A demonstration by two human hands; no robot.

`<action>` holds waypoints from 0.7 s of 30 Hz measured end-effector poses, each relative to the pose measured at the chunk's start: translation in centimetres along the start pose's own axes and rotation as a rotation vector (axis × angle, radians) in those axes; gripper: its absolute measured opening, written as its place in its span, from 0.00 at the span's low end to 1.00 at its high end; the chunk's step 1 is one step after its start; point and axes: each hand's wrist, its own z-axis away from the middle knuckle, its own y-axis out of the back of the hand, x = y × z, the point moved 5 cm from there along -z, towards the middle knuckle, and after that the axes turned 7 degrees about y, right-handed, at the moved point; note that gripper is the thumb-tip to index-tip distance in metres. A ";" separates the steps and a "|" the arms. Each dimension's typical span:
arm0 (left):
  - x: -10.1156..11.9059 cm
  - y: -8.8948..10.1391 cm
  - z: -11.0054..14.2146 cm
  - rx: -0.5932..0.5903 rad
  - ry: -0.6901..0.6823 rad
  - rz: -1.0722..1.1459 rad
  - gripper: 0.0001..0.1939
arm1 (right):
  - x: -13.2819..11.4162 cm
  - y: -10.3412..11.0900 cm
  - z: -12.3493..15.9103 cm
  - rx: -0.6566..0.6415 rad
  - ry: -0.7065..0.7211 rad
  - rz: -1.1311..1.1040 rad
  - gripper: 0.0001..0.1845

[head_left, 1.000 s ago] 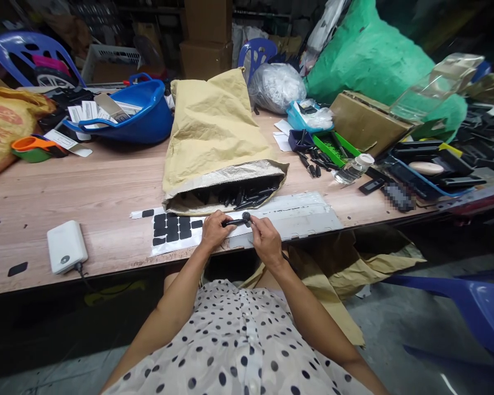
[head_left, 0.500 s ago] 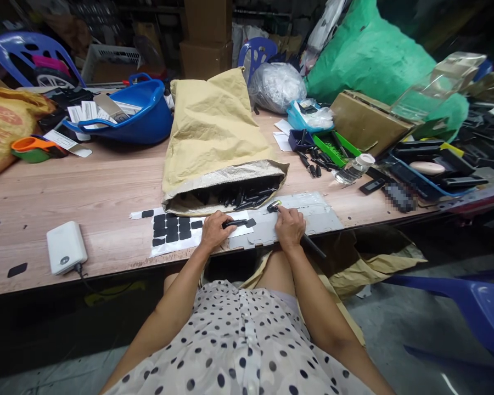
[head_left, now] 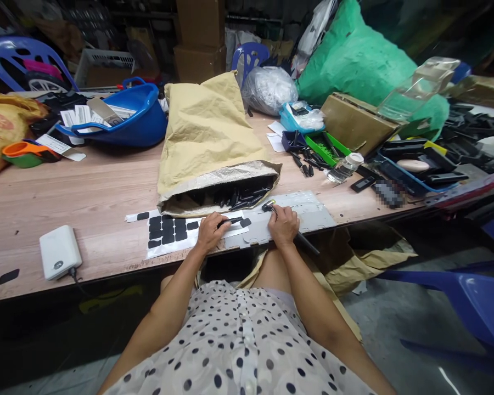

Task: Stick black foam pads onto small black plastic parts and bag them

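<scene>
My left hand (head_left: 211,230) is closed around a slim black pen-like piece (head_left: 230,220), which points right over a white sheet (head_left: 230,233). Rows of black rounded patches (head_left: 168,229) lie on the sheet's left part, and one single patch (head_left: 245,222) sits just past the tip of the piece. My right hand (head_left: 285,224) grips a hammer (head_left: 308,243), its small metal head at the left and its dark handle reaching past the table edge. Under that hand is a flat grey board (head_left: 315,211). Behind both hands, a tan sack (head_left: 209,131) opens toward me, with several black pieces (head_left: 247,195) in its mouth.
A white power bank (head_left: 60,252) with a cable lies at the left. Behind it stands a blue basin (head_left: 135,118) of boxes. To the right are a green tray (head_left: 325,148), a clear bottle (head_left: 344,168) and a blue tray (head_left: 411,178) of black parts.
The whole view has shifted, so that things stand slightly farther left in the picture. Both hands keep their holds, and their position over the sheet and board looks nearly the same.
</scene>
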 end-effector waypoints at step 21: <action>-0.7 -4.7 9.4 -0.460 0.076 -0.078 0.07 | -0.5 -0.1 0.1 -0.060 -0.029 0.012 0.15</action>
